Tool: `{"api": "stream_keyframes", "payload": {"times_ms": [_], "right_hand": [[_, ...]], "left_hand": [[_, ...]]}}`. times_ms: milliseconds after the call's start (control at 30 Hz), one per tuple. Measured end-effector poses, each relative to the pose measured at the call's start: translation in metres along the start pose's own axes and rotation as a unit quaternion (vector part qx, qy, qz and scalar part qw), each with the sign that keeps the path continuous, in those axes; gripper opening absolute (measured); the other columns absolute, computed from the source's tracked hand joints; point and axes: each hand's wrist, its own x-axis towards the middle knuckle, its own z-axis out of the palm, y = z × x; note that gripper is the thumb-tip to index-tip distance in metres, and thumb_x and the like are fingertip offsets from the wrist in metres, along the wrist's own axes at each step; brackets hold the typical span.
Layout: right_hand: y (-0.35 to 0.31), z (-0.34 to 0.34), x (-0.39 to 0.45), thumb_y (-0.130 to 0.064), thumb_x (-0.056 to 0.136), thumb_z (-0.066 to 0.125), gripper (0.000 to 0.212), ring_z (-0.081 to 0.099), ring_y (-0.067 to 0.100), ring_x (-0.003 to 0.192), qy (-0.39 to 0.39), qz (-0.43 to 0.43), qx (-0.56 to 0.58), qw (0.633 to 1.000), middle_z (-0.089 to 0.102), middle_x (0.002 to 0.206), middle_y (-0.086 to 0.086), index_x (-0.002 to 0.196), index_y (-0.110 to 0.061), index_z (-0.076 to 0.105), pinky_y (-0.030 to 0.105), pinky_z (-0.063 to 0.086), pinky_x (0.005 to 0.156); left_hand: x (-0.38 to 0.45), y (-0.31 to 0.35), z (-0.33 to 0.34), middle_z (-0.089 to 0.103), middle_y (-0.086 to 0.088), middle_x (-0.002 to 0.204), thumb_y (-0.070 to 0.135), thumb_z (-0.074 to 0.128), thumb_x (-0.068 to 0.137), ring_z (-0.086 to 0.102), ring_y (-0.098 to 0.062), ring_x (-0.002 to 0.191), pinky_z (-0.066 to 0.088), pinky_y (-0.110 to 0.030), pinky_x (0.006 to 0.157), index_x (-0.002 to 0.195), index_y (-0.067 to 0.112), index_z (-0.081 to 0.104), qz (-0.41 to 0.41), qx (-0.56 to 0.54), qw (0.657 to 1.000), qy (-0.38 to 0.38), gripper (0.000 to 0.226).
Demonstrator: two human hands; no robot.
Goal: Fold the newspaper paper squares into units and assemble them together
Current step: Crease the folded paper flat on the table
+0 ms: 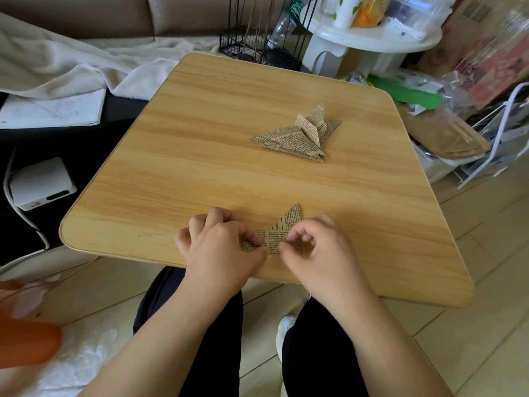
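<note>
Newsprint unit (282, 233) pinched by both hands (223, 242) (312, 245) on the table (200, 156).

My table (200, 144) is a smooth light wood-grain top with a soft sheen, the folded units (297, 133) and the piece I'm creasing (282, 230) are matt printed newspaper, and that rack (257, 38) behind is black wire.

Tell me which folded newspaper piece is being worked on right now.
The newspaper piece at the table's near edge: both the left hand and right hand pinch it. The folded pile farther back lies untouched.
</note>
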Motion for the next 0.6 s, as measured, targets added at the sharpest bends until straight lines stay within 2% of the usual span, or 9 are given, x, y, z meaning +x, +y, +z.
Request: {"api": "stream_keyframes", "payload": {"times_ms": [167, 300, 467, 600], "right_hand": [[0.002, 0.017, 0.006, -0.027, 0.071, 0.074, 0.019, 0.048, 0.016, 0.073, -0.006, -0.018, -0.017, 1.0, 0.045, 0.07, -0.009, 0.067, -0.022, 0.056, 0.034, 0.041, 0.066], [0.003, 0.014, 0.007, -0.03, 0.073, 0.073, 0.019, 0.048, 0.016, 0.078, -0.03, -0.019, -0.018, 0.999, 0.044, 0.071, -0.01, 0.068, -0.025, 0.056, 0.033, 0.04, 0.071], [0.004, 0.017, 0.004, -0.031, 0.075, 0.072, 0.021, 0.045, 0.013, 0.078, -0.019, -0.017, -0.019, 0.999, 0.042, 0.072, -0.012, 0.068, -0.026, 0.053, 0.033, 0.037, 0.073], [0.0, 0.019, 0.004, -0.042, 0.068, 0.074, 0.028, 0.042, 0.015, 0.08, -0.019, -0.012, -0.028, 0.999, 0.039, 0.07, -0.014, 0.067, -0.025, 0.051, 0.032, 0.033, 0.074]], "left_hand": [[-0.001, -0.001, -0.003, 0.039, 0.019, 0.103, 0.049, 0.072, 0.067, 0.027, -0.01, 0.111, 0.008, -0.026, 0.09, 0.058, 0.044, 0.053, 0.009, -0.02, 1.0, -0.002, 0.022], [0.0, -0.009, -0.012, 0.036, 0.022, 0.11, 0.036, 0.072, 0.07, 0.026, -0.011, 0.116, 0.009, -0.029, 0.098, 0.057, 0.049, 0.055, -0.003, -0.025, 1.0, -0.001, 0.025], [0.003, -0.018, -0.026, 0.034, 0.025, 0.117, 0.035, 0.074, 0.071, 0.022, -0.01, 0.117, 0.009, -0.03, 0.101, 0.063, 0.051, 0.058, 0.002, -0.022, 0.999, -0.035, 0.023], [0.002, -0.019, -0.026, 0.034, 0.025, 0.118, 0.034, 0.072, 0.072, 0.023, -0.01, 0.118, 0.009, -0.03, 0.1, 0.061, 0.052, 0.056, 0.003, -0.019, 0.999, -0.035, 0.026]]}}
